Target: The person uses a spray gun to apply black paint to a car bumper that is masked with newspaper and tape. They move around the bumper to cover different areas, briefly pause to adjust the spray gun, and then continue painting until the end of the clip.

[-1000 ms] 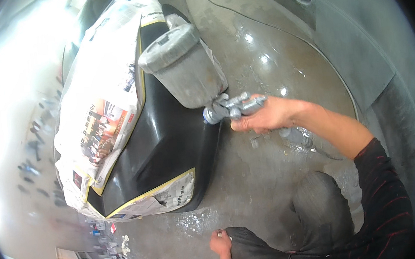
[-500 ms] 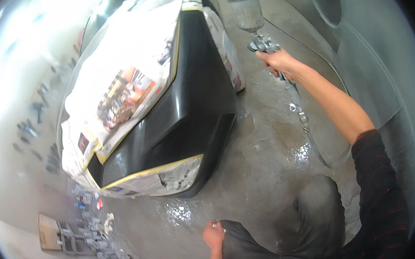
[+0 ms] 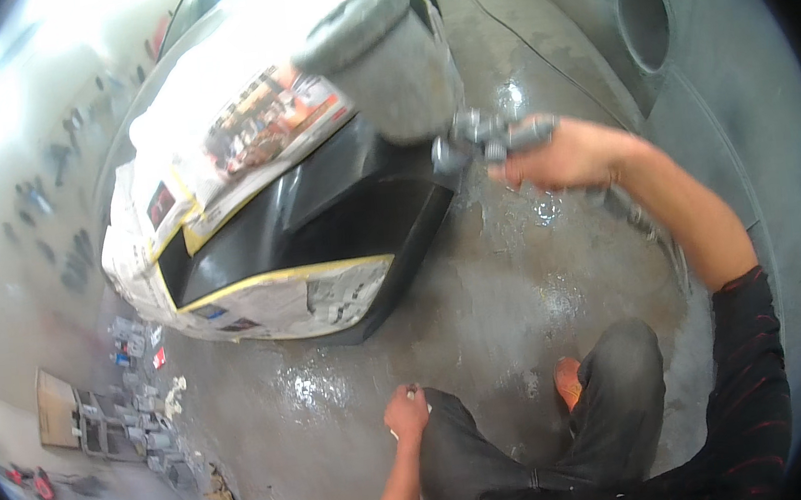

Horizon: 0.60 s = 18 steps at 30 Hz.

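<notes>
My right hand (image 3: 570, 155) is wrapped round a metal paint spray gun (image 3: 481, 136) with a hose trailing behind. Its large grey cup (image 3: 393, 72) sits on top, tilted left and blurred, hiding part of the vehicle behind it. The gun's nozzle side faces left, towards the glossy black bumper (image 3: 320, 214), apart from it as far as I can see. Newspaper masking (image 3: 295, 303) edged with yellow tape surrounds the black part. By my left knee, my left hand (image 3: 406, 411) is closed; a small pale bit shows at its fingers, too small to name.
Wet grey floor (image 3: 327, 387) lies between me and the vehicle. A thin hose (image 3: 535, 49) runs along the right wall, which has a round opening (image 3: 644, 19). At the lower left stand a cardboard-faced box (image 3: 56, 410) and several small containers (image 3: 141, 410).
My right hand has brought the spray gun closer; its cup now leans left across the bumper. The view has shifted slightly, and an orange shoe shows. My left hand stays by the knee.
</notes>
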Available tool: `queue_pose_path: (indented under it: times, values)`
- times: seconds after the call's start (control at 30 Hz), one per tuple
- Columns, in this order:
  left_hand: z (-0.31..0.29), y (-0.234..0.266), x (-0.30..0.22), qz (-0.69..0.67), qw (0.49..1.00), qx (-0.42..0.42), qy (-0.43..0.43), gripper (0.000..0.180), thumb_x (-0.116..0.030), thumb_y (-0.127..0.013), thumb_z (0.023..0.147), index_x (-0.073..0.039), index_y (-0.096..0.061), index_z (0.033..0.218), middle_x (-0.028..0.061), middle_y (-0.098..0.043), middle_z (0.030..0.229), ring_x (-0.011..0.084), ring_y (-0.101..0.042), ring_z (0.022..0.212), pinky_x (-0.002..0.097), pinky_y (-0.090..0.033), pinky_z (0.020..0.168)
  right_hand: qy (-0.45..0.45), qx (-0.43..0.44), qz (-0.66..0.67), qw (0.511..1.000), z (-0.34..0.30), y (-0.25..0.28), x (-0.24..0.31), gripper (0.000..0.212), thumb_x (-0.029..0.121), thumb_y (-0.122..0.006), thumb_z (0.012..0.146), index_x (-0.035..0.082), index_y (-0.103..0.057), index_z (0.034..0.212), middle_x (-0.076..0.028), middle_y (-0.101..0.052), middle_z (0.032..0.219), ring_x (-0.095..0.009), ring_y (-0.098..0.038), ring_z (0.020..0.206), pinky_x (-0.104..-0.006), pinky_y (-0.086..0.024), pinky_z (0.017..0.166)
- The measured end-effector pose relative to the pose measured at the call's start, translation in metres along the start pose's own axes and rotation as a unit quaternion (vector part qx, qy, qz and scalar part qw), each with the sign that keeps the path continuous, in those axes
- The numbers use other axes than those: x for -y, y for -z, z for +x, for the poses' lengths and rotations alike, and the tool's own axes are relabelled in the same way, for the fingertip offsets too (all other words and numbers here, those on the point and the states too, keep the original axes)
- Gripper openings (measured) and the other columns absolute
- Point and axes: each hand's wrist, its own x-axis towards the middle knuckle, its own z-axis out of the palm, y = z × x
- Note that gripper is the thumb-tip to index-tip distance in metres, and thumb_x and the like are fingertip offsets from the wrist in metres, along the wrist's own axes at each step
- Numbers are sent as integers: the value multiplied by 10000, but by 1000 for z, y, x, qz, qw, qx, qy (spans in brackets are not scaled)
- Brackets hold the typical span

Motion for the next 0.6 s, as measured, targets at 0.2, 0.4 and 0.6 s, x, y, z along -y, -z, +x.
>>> queue_pose_path:
  times: [0.2, 0.4, 0.6]
  values:
    - [-8, 9, 6, -29, 999, -17, 5, 269, -372, -697, 921, -118, -762, 980, 182, -754, 985, 413, -712, 926, 509, -550, 812, -45, -213, -64, 974, 62, 46, 6, 380, 437, -704, 984, 72, -667, 885, 30, -506, 660, -75, -403, 513, -291, -312, 458]
    - [-10, 17, 12, -42, 999, 2, 12, 263, -371, -688, 935, -128, -749, 1017, 152, -748, 1031, 392, -715, 950, 517, -549, 822, 46, -221, 23, 974, 46, -25, -30, 203, 281, -709, 1000, 81, -683, 1018, 24, -546, 722, -100, -494, 621, -312, -422, 562]
    - [-11, 16, 15, -40, 999, -6, 13, 273, -383, -692, 924, -138, -765, 1021, 157, -759, 989, 399, -718, 931, 511, -550, 833, 206, -126, -39, 970, 4, -141, -12, 194, 169, -761, 934, 87, -621, 1038, -141, -663, 868, -298, -660, 842, -418, -516, 747]
